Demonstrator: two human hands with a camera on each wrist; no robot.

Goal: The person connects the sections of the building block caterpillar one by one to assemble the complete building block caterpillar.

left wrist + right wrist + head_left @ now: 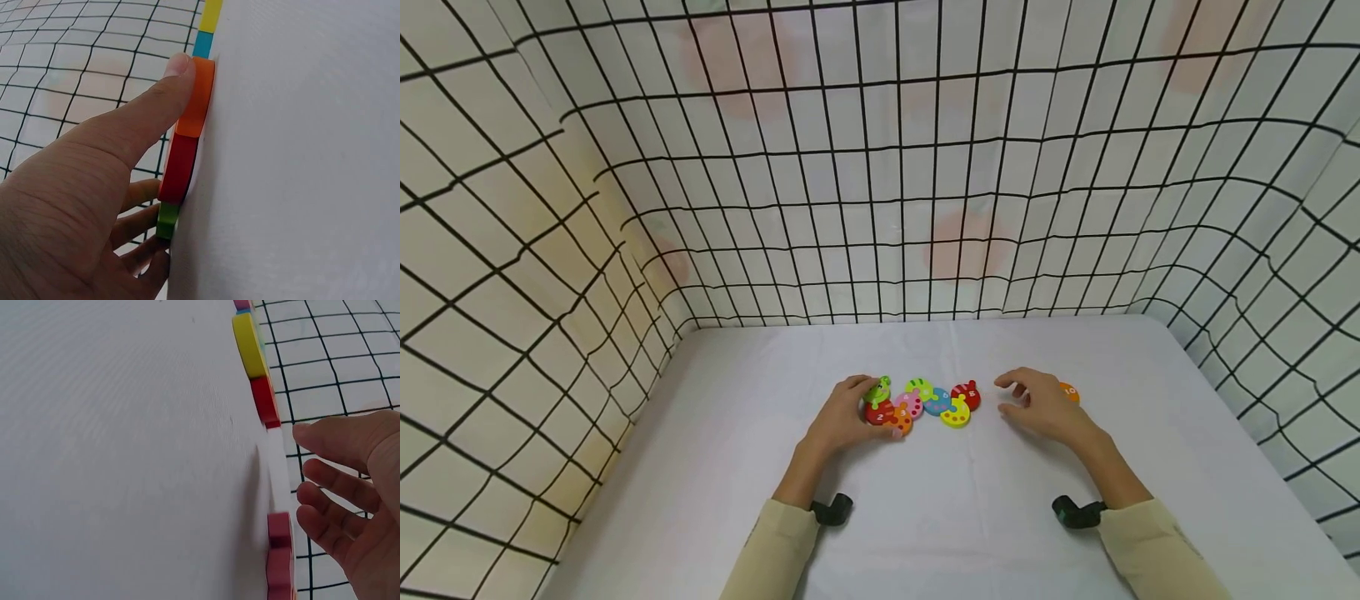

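Note:
A caterpillar number puzzle of flat coloured pieces lies on the white table. My left hand (844, 417) spans its left end, thumb on the edge of the orange piece (199, 97), fingers behind the green head piece (878, 392). Between these is a red piece (878, 412). Pink, light green, blue and yellow (956, 412) pieces run rightward to another red piece (967, 393). My right hand (1037, 404) hovers just right of that red piece, fingers loosely bent and holding nothing. Below its fingers in the right wrist view stands a deep pink piece (279, 550).
A separate orange piece (1070, 392) shows from behind my right hand. White walls with black grid netting (895, 167) enclose the table (925, 525) at the back and both sides. Each wrist wears a dark camera mount (833, 510).

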